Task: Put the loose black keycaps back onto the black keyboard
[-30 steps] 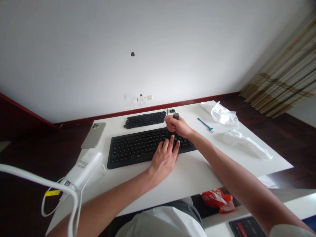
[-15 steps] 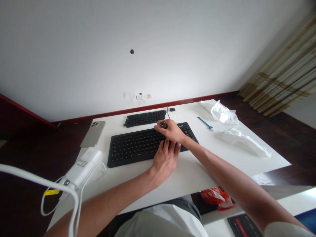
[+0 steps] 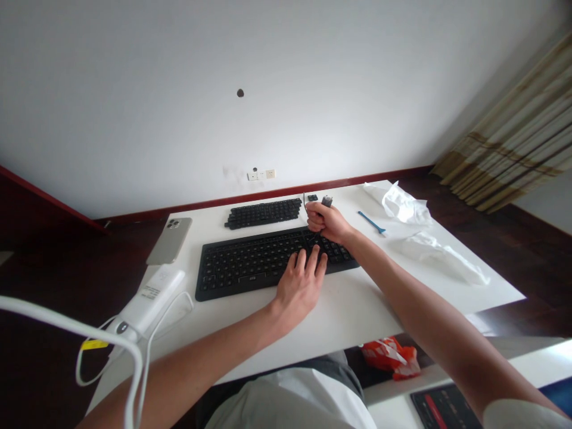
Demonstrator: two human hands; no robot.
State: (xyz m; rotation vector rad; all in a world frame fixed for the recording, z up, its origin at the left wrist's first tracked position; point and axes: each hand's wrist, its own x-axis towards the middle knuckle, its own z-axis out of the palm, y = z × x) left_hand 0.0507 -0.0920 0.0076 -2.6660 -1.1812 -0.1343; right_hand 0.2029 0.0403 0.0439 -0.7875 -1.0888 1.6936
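A black keyboard base (image 3: 250, 265) lies across the white table, its keycaps off over the part that shows. My left hand (image 3: 299, 286) rests flat with fingers stretched over its front edge, right of the middle. Above the right part of the keyboard, my right hand (image 3: 325, 221) is closed in a fist around a dark-handled tool (image 3: 328, 201). The top of the handle sticks up out of the fist; its lower end is hard to make out. Behind the keyboard lies a block of black keycaps (image 3: 263, 213), with a small group of keycaps (image 3: 312, 198) to its right.
A blue pry tool (image 3: 370, 222) and crumpled white wrapping (image 3: 397, 202) are on the right side. At left lie a phone (image 3: 170, 241) and a white power bank (image 3: 154, 298) with a cable. A thick white cable (image 3: 67, 322) crosses the lower left foreground.
My right hand has moved right and slightly back with the dark-handled tool, and the handle stands more upright. My left hand stays in place on the keyboard.
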